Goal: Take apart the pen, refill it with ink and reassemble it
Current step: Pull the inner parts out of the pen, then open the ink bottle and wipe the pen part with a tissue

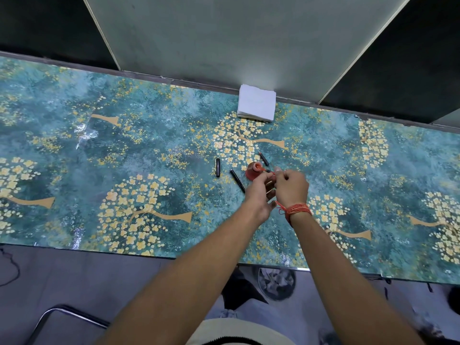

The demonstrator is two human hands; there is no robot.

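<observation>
A red ink bottle [252, 172] stands on the table with its mouth open at the top. My left hand [260, 197] grips it from the near side, thumb against its wall. Just right of the bottle, my right hand [290, 188] has its fingertips pinched on a small dark and red part, which is too blurred to identify. Three other pen parts lie on the table: a black cap [217, 167] to the left of the bottle, a long black barrel [237, 181] beside it, and a short section with a red tip [263, 159] behind it.
A stack of white tissues [256, 105] lies at the back edge of the patterned table [149, 145], against a pale divider panel [236, 33]. Below the near table edge are a waste bin [276, 282] and a metal chair frame [69, 317].
</observation>
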